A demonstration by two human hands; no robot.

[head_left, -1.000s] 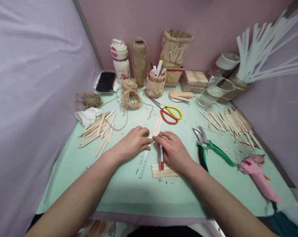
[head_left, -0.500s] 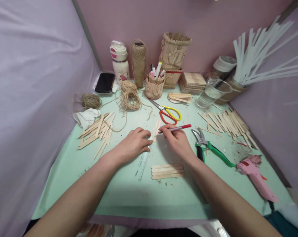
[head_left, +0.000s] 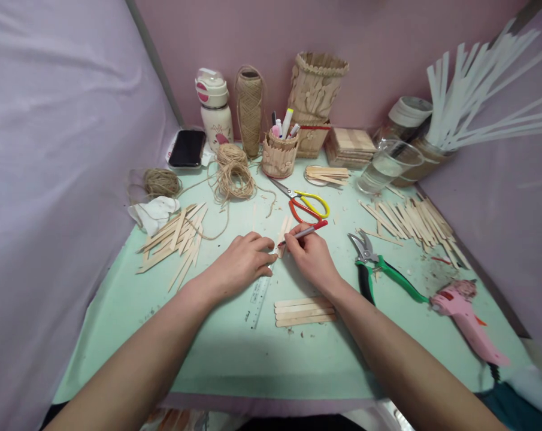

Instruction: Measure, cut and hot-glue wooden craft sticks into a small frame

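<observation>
While half-open left hand (head_left: pixel 244 262) pressed ruler (head_left: pixel 259 294) inside tabletop's front edge (head_left: pixel 253 389), right hand (head_left: pixel 312 256) pinched pen (head_left: pixel 304 232); firm ruler pressure seemed best.

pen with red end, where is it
In the head view, the pen is just right of centre, below the scissors, in the grip of the right hand, its tip by the pale sticks.

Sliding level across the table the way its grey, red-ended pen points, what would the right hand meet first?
Likely the left hand, close ahead of the pen; depth is unclear, so the tip may catch the pale, flat wooden sticks first.
</observation>
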